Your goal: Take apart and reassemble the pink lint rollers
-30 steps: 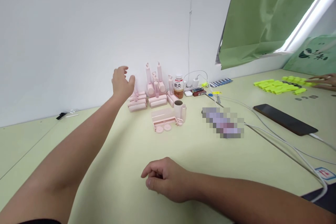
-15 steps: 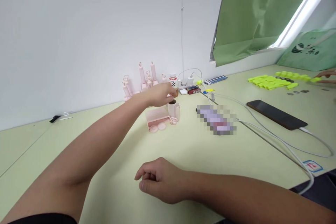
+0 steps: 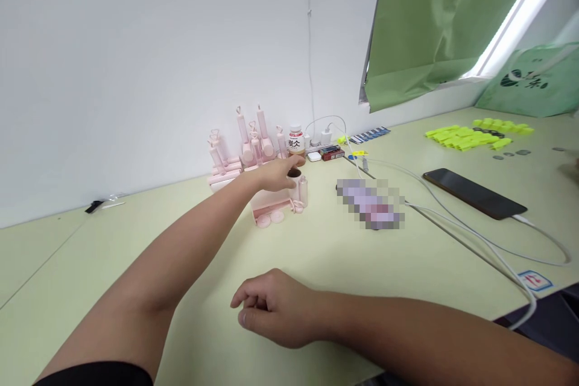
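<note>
Reaching far over the green table [image 3: 136, 235], the left hand [image 3: 274, 174] is held just above a small pink roll [image 3: 295, 184] with a dark hole on top. The roll stands upright beside a clear pink box [image 3: 271, 200], and the fingertips are right at its top edge. The fingers are bent loosely around the top; whether the roll is pinched cannot be told. The right hand [image 3: 271, 307] is laid on the table near the body, fingers curled in, with nothing held. Compared with a moment ago, the left hand has been lowered a little closer to the roll. The right hand has stayed put.
</note>
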`<state>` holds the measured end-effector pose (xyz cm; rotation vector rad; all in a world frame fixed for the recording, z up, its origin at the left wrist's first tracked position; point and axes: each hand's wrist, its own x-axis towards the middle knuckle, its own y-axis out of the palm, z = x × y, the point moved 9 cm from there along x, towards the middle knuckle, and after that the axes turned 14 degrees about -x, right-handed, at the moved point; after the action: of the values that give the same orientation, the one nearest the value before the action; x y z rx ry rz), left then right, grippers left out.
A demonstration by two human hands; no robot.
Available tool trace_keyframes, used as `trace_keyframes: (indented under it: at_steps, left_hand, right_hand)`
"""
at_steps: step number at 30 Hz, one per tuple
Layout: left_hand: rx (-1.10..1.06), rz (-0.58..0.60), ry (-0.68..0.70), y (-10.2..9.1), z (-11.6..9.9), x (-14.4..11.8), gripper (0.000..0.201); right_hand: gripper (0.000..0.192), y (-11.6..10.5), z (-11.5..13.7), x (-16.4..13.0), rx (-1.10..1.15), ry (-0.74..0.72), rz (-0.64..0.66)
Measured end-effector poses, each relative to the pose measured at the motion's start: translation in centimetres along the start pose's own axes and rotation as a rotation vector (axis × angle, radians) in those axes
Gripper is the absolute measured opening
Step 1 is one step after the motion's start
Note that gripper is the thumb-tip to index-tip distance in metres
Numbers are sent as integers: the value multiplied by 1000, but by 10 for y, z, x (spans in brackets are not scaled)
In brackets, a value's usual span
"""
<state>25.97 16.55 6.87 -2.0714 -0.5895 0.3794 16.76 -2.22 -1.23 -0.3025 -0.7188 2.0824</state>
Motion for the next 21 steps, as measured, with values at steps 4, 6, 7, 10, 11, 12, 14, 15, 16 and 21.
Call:
trace_keyframes:
  at_steps: [4, 6, 7, 10, 11, 12, 14, 15, 16, 21]
  left_hand:
    - [-30, -125, 6, -23, 1, -7, 61]
    - [-51, -241, 18, -43, -3, -19, 62]
    - [-73, -309, 22, -54, -5, -29, 61]
    - [-175, -508, 12, -77, -9, -71, 58]
    - [-209, -555, -7, -79, -9, -88, 58]
    - [-240, -593, -26, -77, -7, -106, 57]
    - [-311, -676, -57, -68, -1, -142, 58]
    - [-362, -729, -72, -60, 4, -161, 60]
    - [-411, -774, -90, -50, 11, -178, 60]
    - [-595, -853, -181, 11, 37, -230, 59]
  right_hand:
    - [32, -21, -5, 5, -140, 2, -76]
    - [33, -38, -16, 9, -250, 47, -126]
    - [35, -46, -22, 12, -319, 75, -154]
    - [43, -70, -42, 18, -481, 157, -220]
    - [45, -76, -48, 19, -512, 179, -230]
    - [46, -80, -53, 20, -536, 201, -234]
    - [45, -83, -60, 22, -574, 244, -223]
    - [45, -83, -61, 22, -593, 260, -215]
    - [44, -83, -61, 22, -610, 270, -208]
    - [41, -82, -59, 23, -674, 294, -225]
